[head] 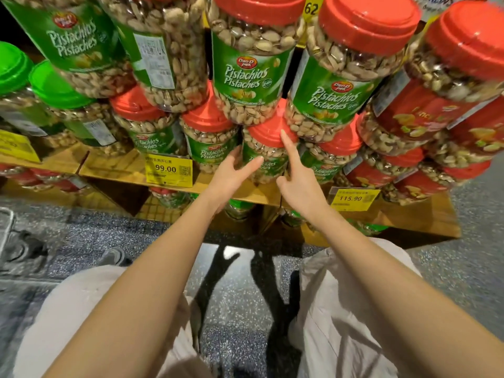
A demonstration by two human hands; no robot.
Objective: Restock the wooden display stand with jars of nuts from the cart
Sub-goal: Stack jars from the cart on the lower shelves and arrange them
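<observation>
Head view: left hand spread, fingers straight against the pistachio jar, no clamp. Right hand grips nothing, index finger on the lid. Jar sits between the hands on the wooden stand. Likely heavy, rigid and slick; grip both sidewalls.

A yellow price tag reads 99.00, and a second yellow tag to its right reads 115.90. Below them lies a grey speckled floor. A grey shoe stands on it at the left.

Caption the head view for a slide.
Left hand touches the side of a red-lidded pistachio jar on the wooden display stand; right hand rests its index finger on the lid.
</observation>
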